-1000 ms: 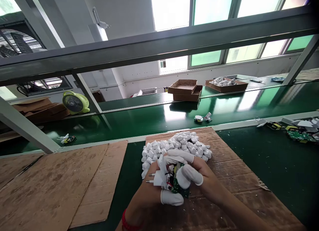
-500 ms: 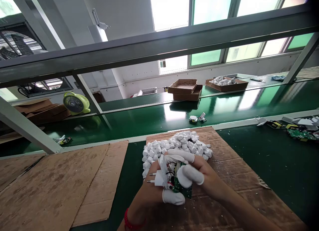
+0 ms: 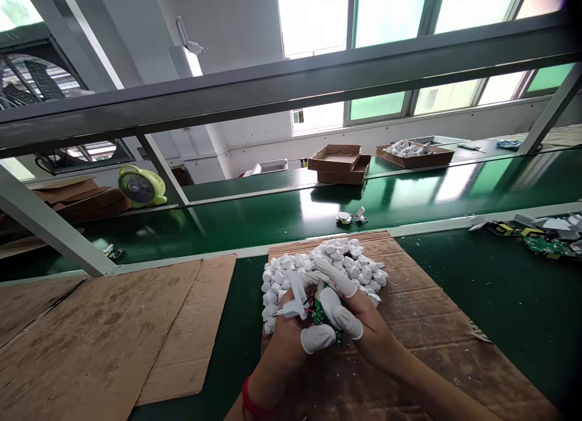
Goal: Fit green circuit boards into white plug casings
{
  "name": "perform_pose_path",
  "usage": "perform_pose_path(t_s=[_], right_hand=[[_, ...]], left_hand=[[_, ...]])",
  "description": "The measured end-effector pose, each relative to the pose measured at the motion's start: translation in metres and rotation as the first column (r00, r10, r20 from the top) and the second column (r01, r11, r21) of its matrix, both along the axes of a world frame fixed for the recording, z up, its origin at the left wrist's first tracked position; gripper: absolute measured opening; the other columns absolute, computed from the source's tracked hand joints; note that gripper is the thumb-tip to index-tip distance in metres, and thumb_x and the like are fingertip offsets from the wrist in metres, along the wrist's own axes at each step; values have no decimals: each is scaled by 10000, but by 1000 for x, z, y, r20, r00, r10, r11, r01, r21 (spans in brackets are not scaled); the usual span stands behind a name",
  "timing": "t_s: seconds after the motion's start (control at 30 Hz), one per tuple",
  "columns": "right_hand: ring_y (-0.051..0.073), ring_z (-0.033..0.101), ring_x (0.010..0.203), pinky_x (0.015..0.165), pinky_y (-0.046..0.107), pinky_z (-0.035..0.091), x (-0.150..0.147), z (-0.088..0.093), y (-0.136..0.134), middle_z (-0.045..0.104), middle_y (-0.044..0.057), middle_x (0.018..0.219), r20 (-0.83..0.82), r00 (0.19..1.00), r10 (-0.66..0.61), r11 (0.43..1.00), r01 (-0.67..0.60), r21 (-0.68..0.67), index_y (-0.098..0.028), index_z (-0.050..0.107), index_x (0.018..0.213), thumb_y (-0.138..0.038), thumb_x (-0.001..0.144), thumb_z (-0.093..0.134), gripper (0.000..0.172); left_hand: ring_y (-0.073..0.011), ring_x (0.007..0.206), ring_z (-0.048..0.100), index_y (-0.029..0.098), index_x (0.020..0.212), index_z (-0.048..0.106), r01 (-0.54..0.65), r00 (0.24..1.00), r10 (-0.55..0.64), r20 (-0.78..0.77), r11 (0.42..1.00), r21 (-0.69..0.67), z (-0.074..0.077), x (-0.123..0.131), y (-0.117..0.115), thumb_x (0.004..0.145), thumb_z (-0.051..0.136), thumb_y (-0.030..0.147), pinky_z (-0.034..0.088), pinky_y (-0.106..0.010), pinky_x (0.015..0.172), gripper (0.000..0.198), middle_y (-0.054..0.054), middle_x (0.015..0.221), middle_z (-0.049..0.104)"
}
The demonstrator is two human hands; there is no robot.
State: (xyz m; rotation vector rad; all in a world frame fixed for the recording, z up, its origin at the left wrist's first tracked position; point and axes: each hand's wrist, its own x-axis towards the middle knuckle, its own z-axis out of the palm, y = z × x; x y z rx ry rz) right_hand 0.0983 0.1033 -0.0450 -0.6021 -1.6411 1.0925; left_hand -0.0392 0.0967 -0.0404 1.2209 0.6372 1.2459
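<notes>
Both hands were closed on one small circuit board (image 3: 319,314), low at the centre of the view. The left hand (image 3: 290,337) gripped it from seven o'clock with its thumb along the near edge, while the right hand (image 3: 364,319) closed in from four o'clock, its thumb by a round white piece (image 3: 329,300); the two-sided grip probably kept the board steady. The wired plug (image 3: 293,308) sat at the board's nine o'clock, its prongs facing outward, seemingly clear of the fingers. At twelve o'clock, just beyond the hands, a pile of white pieces (image 3: 273,294) lay on cardboard (image 3: 436,342), likely for short reaches and to protect the bench. More boards (image 3: 548,245) were heaped toward two o'clock, well apart.
</notes>
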Motion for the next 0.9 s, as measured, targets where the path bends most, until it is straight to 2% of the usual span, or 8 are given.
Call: perform_pose_path(t_s=[0.27,0.47,0.53,0.6,0.67,0.73,0.8,0.9], right_hand=[[273,525,1100,981,374,390,-1,0,-1,627,84,1121,-108,994,23,999,-26,-25,-227,435,1355,-513,821,565,619],[255,535,1036,977,403,381,1,6,4,636,77,1004,-198,974,107,979,-139,-152,-215,533,1258,-500,748,665,599],[208,575,844,809,345,462,6,7,13,637,58,854,-267,963,29,971,-91,-222,-202,554,1221,-515,804,587,523],[160,535,654,637,282,451,17,6,25,596,21,682,-296,938,-180,951,89,-296,-184,581,1168,-492,848,516,448],[144,500,598,577,258,420,32,6,39,579,13,637,-174,911,-375,901,313,-302,-161,625,1083,-431,837,529,378],[154,527,624,570,257,418,50,5,53,621,40,708,126,880,-459,862,475,-178,-146,666,990,-354,809,545,302],[170,538,620,547,263,406,64,5,62,639,61,718,417,775,-475,850,527,-12,-137,697,857,-286,774,540,231],[174,517,594,552,272,395,69,6,63,612,43,621,584,664,-466,865,482,141,-157,703,713,-216,709,576,140]], left_hand=[[-327,1038,575,216,1223,484,-35,999,35,-7,990,-136,-1,-4,-11,468,871,281,508,-440,877,851,-106,1126,613],[-353,1112,526,222,1184,536,-53,986,52,-158,999,-4,12,-5,-7,411,880,213,438,-449,993,846,-99,1156,598],[-355,1142,506,231,1179,545,-47,987,48,-153,999,10,14,-8,-4,394,884,194,422,-434,1015,855,-96,1171,596],[-335,1146,509,237,1201,528,-67,989,66,-134,998,-2,15,-12,0,482,855,205,457,-416,973,791,-95,1170,597],[-300,1145,514,228,1221,508,-132,987,134,-93,991,26,15,-19,7,596,793,198,484,-377,923,688,-92,1145,606],[-271,1118,527,208,1228,499,-221,971,226,-77,972,78,16,-27,15,643,754,193,490,-332,880,639,-86,1100,618],[-252,1022,568,180,1223,505,-302,925,324,-196,944,135,18,-34,22,644,749,240,498,-302,806,631,-75,1009,632],[-233,846,586,132,1185,541,-414,754,471,-457,882,226,23,-40,26,591,773,302,482,-289,694,659,-42,836,609]])
